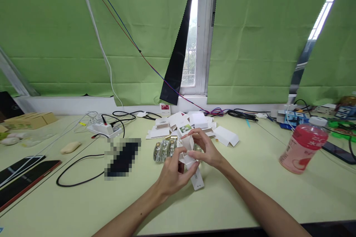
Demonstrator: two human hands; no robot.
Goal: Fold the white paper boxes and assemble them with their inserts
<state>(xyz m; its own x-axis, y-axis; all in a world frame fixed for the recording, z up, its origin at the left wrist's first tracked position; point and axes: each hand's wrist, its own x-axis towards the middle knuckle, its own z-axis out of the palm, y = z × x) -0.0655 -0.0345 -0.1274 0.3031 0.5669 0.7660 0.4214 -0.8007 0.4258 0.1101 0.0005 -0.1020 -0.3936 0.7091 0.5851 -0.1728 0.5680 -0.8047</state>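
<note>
Between my two hands is a small white cardboard box, partly unfolded, with a long printed flap hanging down toward the table. My left hand pinches its lower left side, the thumb and index finger bent around it. From the right, my right hand grips the upper part between thumb and fingers. Just behind my left hand stand several silvery foil packets in a row. Farther back lies a heap of flattened and opened white cartons. The box's inside is mostly hidden by my fingers.
A bottle of pink drink stands at the right. Left lie a blurred dark phone, a black cable, a power strip, more phones and a cream case. Cables run along the back edge.
</note>
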